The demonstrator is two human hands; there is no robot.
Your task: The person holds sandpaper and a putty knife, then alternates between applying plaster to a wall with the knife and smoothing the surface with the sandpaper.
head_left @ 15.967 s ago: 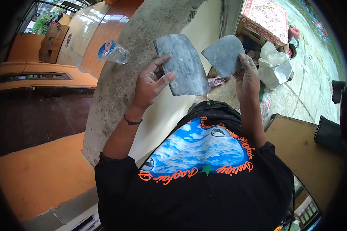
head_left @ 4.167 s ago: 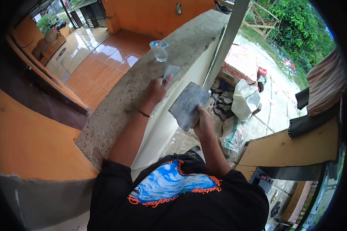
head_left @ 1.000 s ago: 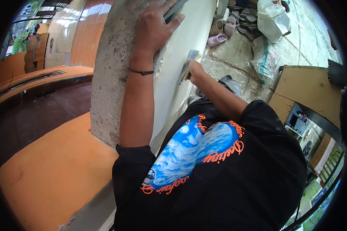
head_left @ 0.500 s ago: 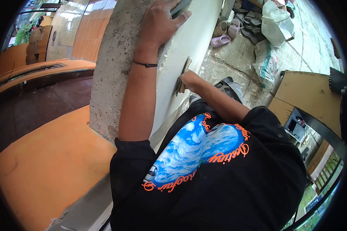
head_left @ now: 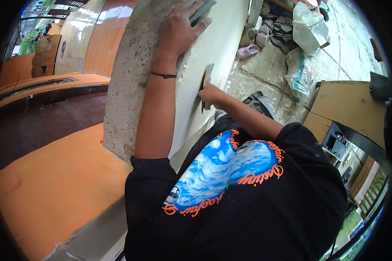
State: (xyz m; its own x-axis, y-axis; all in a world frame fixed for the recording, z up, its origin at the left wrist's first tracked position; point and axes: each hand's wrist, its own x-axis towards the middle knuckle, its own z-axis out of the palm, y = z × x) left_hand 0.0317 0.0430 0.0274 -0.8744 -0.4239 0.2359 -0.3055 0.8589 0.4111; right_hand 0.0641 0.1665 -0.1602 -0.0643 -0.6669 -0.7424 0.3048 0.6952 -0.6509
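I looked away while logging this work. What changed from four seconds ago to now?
The right hand has carried its flat gray tool from mid-air to the pale wall, then, over the last second, slightly toward the body. The clear cup has left the view. No visible release or new grip: the left hand stays at the concrete ledge with its gray piece.
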